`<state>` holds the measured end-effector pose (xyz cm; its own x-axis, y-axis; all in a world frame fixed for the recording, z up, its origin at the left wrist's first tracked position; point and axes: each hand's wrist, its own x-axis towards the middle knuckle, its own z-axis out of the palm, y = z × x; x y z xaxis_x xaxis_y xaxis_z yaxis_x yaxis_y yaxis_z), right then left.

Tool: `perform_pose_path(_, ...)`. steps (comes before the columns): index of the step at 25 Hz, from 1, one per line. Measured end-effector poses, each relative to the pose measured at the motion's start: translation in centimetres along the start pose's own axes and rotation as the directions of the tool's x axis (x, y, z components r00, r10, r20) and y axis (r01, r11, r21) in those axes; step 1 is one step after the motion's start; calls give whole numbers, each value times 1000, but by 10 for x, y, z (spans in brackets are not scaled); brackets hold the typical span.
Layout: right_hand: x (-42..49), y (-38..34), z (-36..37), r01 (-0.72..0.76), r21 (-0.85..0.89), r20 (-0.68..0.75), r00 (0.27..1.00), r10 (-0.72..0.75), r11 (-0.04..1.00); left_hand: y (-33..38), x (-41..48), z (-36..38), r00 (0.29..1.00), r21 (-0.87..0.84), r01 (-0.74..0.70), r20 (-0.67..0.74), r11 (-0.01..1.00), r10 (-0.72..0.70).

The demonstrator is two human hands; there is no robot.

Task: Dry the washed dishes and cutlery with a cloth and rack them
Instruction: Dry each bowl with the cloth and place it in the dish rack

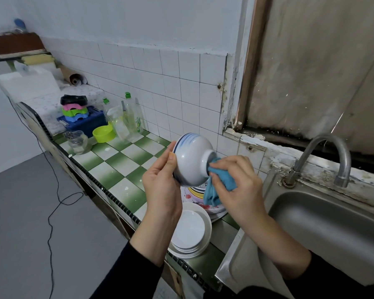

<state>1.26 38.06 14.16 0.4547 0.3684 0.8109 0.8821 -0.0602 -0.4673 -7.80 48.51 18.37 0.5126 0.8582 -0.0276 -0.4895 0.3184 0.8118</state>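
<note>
A white ceramic bowl with blue stripes near its rim [192,160] is held in the air above the green-and-white checkered tile counter [117,167], just left of the stainless steel sink [333,225]. The bowl lies on its side: its axis from mouth to foot runs roughly level, with the open mouth facing left and the round foot ring pointing right. The left hand [162,184] grips the bowl at its rim, the thumb lying on the outer wall and the other fingers hidden behind the mouth. The right hand [238,182] has its fingers curled round a bunched blue cloth [214,194], pinching it and pressing it against the foot ring, while a loose end of the cloth hangs down. Directly below the bowl sit a stack of plain white plates [190,231] and, just behind them, a stack of patterned plates [194,192]. Further left on the counter stand a lime green plastic bowl [104,133], a clear glass jar [77,141] and a clear dish soap bottle with a green cap [132,115]. A curved metal tap [324,156] arches over the sink.
</note>
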Motion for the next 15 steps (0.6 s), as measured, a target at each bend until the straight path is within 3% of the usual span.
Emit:
perform_pose_path(4, 15, 0, 3, -125, 6, -98, 987, 125, 992, -5, -4, 6, 1000, 18, -4, 12, 1000, 3)
perform_pose_path(8, 2, -3, 1, 62, 9, -4, 998, -62, 998, 4, 0, 4, 998, 1, -20, -52, 1000, 20)
perform_pose_path(10, 2, 3, -4, 47, 28, -2, 999, -47, 998, 4, 2, 3, 998, -7, -9, -66, 1000, 9)
perform_pose_path(13, 8, 1, -5, -75, 103, -192, 977, 94, 992, 2, 2, 12, 992, -81, 33, -122, 996, -42)
perform_pose_path(15, 7, -11, 3, -3, 139, -269, 962, 41, 990, 0, 3, 21, 988, -141, 85, -116, 986, -102)
